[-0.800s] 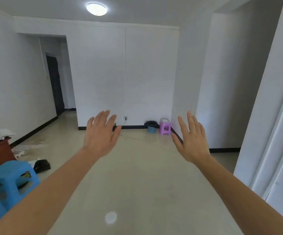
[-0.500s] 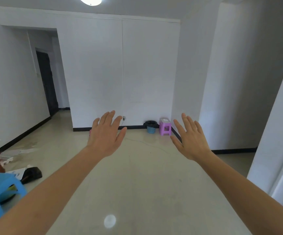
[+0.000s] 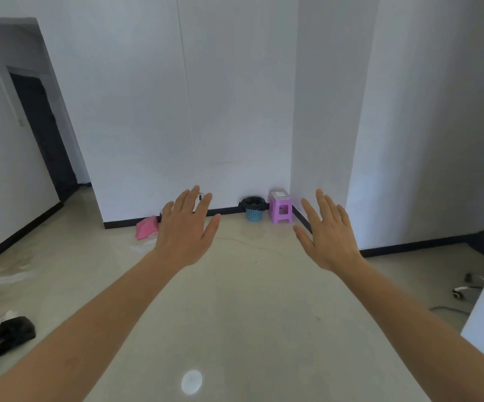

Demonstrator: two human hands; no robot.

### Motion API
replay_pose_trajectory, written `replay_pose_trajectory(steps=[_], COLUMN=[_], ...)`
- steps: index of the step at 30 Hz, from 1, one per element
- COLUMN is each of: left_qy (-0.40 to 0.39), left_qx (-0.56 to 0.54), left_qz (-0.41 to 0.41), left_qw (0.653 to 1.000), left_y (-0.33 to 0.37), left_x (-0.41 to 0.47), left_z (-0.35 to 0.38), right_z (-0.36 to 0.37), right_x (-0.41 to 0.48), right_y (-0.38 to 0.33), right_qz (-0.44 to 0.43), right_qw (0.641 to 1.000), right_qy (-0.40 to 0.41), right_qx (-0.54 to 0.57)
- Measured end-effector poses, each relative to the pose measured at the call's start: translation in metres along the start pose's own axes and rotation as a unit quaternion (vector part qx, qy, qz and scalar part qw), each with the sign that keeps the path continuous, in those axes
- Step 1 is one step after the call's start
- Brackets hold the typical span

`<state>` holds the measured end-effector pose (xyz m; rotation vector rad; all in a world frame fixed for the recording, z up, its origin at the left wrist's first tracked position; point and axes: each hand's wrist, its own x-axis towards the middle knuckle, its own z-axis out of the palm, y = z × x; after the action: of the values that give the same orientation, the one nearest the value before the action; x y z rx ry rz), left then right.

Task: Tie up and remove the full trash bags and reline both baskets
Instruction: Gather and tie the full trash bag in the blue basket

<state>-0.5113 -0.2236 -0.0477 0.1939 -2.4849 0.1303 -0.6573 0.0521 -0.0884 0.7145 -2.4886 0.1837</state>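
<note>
Sparse home room: white walls, tiled floor, purple stool, doorway.

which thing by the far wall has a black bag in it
The blue basket, with a black bag folded over its rim. It stands between the pink item and the purple stool, right beside the stool.

Beyond the hands, the blue basket looked like latticed plastic; the floor beneath them shone glossy.

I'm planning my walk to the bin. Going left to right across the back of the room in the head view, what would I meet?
dark doorway → pink object → blue basket → purple stool
</note>
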Motion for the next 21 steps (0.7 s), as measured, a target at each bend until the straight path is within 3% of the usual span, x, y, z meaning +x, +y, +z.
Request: replay_pose_trajectory(steps=[8, 21], left_qy=[-0.02, -0.106], left_qx=[-0.006, 0.007], left_qz=[-0.011, -0.032], left_qw=[1.0, 0.994], left_y=[-0.022, -0.147], left_x=[0.175, 0.402], left_z=[0.125, 0.379], right_z=[0.107, 0.349], right_x=[0.198, 0.484], right_y=[0.059, 0.05], right_qz=[0.001, -0.057], right_qw=[0.999, 0.994], right_qy=[-0.038, -0.095], right_qx=[0.022, 0.023])
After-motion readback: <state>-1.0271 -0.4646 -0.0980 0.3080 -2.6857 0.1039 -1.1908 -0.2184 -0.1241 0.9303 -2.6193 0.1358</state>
